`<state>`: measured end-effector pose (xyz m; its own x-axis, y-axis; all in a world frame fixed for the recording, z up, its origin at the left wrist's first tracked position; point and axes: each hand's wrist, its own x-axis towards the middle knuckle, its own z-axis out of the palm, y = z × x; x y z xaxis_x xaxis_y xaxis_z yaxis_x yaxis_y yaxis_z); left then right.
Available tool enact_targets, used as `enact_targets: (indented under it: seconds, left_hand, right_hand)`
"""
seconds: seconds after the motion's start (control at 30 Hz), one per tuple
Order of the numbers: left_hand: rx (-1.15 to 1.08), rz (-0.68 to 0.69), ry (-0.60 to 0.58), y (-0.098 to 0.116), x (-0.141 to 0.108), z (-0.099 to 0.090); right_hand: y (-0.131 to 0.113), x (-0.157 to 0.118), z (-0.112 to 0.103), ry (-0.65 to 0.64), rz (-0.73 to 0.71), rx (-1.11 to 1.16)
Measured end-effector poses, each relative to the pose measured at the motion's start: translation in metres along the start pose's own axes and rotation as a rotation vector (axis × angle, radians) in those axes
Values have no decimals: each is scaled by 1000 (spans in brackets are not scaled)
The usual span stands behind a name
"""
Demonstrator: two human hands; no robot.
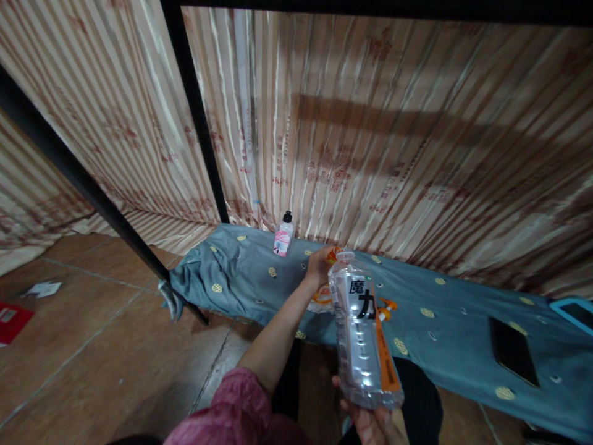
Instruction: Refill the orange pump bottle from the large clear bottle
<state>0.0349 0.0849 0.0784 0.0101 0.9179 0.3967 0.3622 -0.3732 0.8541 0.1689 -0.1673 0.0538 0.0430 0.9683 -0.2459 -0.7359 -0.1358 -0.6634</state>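
Note:
A clear plastic drink bottle [359, 334] with large black characters and an orange strip on its label stands slightly tilted in front of me. Its neck has no cap on it, and my right hand [365, 423] grips it around the base. Beyond the bottle's neck, my left hand [319, 269] reaches over the cloth-covered surface. Its fingers are closed on a small orange wrapper [333, 253], partly hidden by the bottle. An orange and white packet [322, 298] lies below that hand. Another orange and white piece [386, 307] rests just right of the bottle.
A pink-labelled bottle with a black cap [283, 235] stands at the back of the grey-blue cloth [250, 278]. To the right lie a dark phone [513, 350] and a blue-edged device [574, 314]. Black posts [199, 117] and striped curtains [333, 154] surround the surface.

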Motion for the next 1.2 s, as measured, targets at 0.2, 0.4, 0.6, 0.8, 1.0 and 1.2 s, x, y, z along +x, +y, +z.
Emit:
enact_targets:
  seconds: [0.2,0.4,0.6,0.8,1.0,1.2]
  left_hand:
    - [35,20,6,-4,1,2]
    - [60,18,-13,-1,1,0]
    - [48,10,6,-1,0,0]
    - [-17,3,24,-4,0,4]
    - [8,11,19,2,-1,0]
    - [40,16,6,5,-1,-2]
  right_hand:
    - [2,0,-1,17,2,7]
    - [3,1,-3,6,-14,2]
    - [3,0,-1,13,-19,-10]
    - [1,-2,5,44,-11,31]
    - [2,-2,4,37,-7,31]
    - [3,-1,1,27,-14,16]
